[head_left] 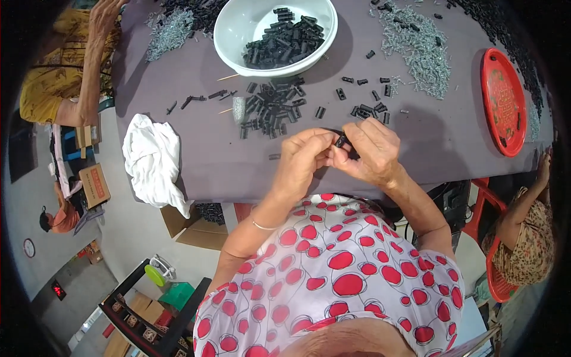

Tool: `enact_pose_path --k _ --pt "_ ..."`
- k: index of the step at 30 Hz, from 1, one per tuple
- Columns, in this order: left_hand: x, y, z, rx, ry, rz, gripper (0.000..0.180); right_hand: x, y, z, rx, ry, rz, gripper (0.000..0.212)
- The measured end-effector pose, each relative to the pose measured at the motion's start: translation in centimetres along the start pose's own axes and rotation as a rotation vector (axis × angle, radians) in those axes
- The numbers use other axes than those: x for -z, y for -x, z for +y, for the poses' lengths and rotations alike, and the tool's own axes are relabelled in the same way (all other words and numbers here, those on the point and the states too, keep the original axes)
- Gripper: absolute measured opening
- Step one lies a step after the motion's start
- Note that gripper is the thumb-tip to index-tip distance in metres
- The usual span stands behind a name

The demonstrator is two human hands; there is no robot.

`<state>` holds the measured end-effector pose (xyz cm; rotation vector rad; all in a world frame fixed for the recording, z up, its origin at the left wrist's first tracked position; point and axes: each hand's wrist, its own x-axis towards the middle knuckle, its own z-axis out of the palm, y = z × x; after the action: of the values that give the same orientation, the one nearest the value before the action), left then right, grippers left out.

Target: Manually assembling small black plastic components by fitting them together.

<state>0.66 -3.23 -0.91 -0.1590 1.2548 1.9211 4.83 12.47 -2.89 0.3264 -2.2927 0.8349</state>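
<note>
As the head view looks down, a white bowl (227, 43) of black parts (284, 44) stands at eleven o'clock from the hands, with silvery springs (421, 62) at one, probably placed for easy reach. One small black piece (341, 141) sits near centre, held close to the body, seemingly for control. Left hand (302, 156) and right hand (375, 150) pinch it, thumbs and forefingers nearly together; exact contact is partly hidden.
</note>
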Motion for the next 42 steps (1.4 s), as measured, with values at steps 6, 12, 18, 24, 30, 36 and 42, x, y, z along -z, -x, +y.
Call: enact_pose_path --k 6,12,18,24,30,36,42 --pt "0.3 0.4 -0.5 0.001 0.003 -0.040 0.022 -0.3 0.4 -0.6 -0.006 -0.015 0.030 0.020" --pt "0.2 0.6 -0.3 -0.010 -0.013 -0.086 0.018 0.2 0.3 -0.5 -0.014 -0.034 -0.044 0.024" --pt "-0.4 1.4 2.6 -0.496 -0.463 0.229 0.007 2.4 0.5 1.2 -0.122 0.048 0.001 0.024" --pt "-0.1 -2.2 10.5 -1.183 -1.429 0.503 0.013 5.0 0.4 4.9 -0.366 0.294 0.048 0.015" --pt "-0.7 -2.6 9.4 -1.379 -1.484 0.517 0.013 4.7 -1.0 5.7 -0.310 0.376 -0.123 0.018" --pt "-0.6 0.2 2.4 -0.954 -1.194 0.123 0.014 4.8 -1.2 5.7 -0.237 0.333 -0.188 0.024" --pt "-0.8 -0.2 0.8 -0.192 -0.317 -0.022 0.018 4.8 -2.0 2.4 -0.134 0.045 -0.107 0.031"
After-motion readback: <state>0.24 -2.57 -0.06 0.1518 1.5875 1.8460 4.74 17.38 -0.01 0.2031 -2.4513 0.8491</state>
